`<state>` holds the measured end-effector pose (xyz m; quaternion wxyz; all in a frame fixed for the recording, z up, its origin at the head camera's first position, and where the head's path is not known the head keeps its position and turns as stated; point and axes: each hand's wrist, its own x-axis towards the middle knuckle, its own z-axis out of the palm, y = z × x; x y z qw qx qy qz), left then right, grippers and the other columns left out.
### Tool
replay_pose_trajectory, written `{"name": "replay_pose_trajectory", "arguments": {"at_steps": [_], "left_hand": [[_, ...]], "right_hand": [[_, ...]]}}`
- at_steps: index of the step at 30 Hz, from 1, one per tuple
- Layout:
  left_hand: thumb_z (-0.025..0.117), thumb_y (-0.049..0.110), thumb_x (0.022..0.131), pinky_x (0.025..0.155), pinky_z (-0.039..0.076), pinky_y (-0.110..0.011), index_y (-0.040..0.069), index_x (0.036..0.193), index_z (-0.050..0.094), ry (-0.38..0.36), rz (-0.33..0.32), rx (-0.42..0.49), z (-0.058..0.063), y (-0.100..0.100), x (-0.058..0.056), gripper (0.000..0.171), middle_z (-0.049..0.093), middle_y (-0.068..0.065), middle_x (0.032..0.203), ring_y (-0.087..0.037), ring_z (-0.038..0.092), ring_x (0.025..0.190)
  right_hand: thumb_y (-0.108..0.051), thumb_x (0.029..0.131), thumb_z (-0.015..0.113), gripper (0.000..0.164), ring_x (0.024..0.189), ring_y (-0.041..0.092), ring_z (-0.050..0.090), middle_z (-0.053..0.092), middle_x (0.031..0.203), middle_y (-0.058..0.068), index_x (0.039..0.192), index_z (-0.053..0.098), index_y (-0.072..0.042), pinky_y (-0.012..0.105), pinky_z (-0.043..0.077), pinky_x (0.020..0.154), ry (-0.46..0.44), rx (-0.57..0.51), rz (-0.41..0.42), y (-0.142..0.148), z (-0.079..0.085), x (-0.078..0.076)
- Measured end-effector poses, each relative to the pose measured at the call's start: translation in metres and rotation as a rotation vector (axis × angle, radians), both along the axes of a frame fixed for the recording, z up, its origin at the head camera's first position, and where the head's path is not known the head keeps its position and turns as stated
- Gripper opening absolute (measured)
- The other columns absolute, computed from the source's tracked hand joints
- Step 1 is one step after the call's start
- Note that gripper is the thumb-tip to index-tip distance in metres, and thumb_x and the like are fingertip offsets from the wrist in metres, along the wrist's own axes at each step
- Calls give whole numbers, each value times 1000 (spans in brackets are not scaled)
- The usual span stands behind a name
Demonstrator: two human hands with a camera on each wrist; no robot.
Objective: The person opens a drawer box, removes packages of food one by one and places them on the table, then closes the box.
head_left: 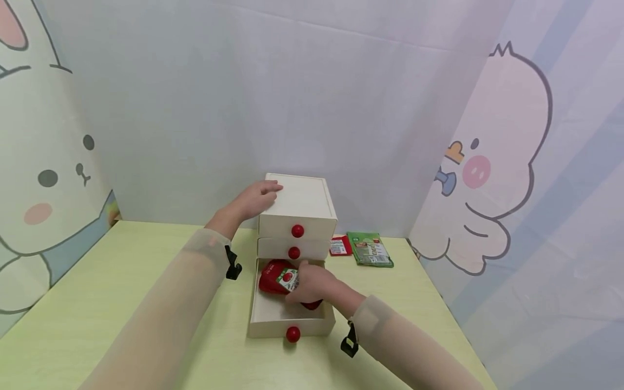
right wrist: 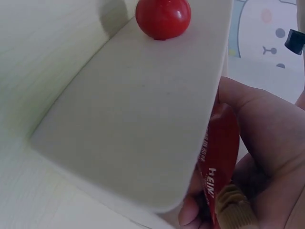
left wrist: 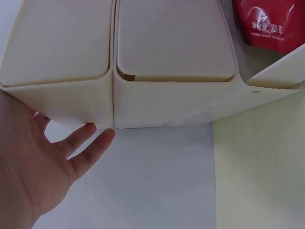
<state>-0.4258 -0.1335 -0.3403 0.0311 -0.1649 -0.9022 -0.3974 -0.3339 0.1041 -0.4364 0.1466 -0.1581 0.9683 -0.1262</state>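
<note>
A white three-drawer box with round red knobs stands on the table, its bottom drawer pulled out. Inside that drawer lies a red ketchup pouch with a tomato on its label. My right hand reaches in and grips the pouch, covering part of it. The right wrist view shows the pouch's ribbed brownish cap by the palm, beyond the drawer front. My left hand rests at the box's upper left edge. In the left wrist view its fingers spread along the side wall.
Right of the box, a green packet and a small red packet lie on the light yellow-green table. A pale curtain with cartoon animals hangs behind and at both sides.
</note>
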Motion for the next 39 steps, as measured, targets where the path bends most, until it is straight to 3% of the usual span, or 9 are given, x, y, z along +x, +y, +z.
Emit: {"name": "replay_pose_trajectory", "arguments": {"at_steps": [7,16,23,31,39], "left_hand": [[38,28,112,138,20,-61,12,166,49,3,7,-9,-1,0,-2,58,30,-11,182,-39,21,170],[39,30,112,137,20,-63,14,166,50,-8,14,-8,-1,0,-3,58,29,-9,183,-39,20,171],[38,30,112,137,20,-63,13,167,49,-7,12,-16,-1,0,-3,59,29,-10,182,-40,20,171],[38,30,112,137,20,-63,13,167,49,-3,0,-8,-2,-1,-1,59,28,-10,183,-40,20,171],[39,30,111,138,20,-62,13,166,50,2,-2,-5,-2,-2,-3,58,30,-10,182,-39,21,171]], "right_hand": [[-47,82,90,81,97,18,63,67,113,3,141,53,-7,41,61,88,21,-13,37,16,2,6],[-41,79,92,75,102,17,63,67,116,1,138,54,-13,41,63,84,19,-99,91,47,8,16],[-41,80,93,80,112,19,64,68,127,2,144,53,-13,45,63,92,16,-196,130,74,11,27],[-38,79,92,80,107,20,63,68,123,2,144,53,-12,43,62,88,14,-220,74,105,17,35],[-31,77,91,81,104,20,63,68,123,4,147,54,-13,40,58,84,67,-229,-37,135,16,37]]}}
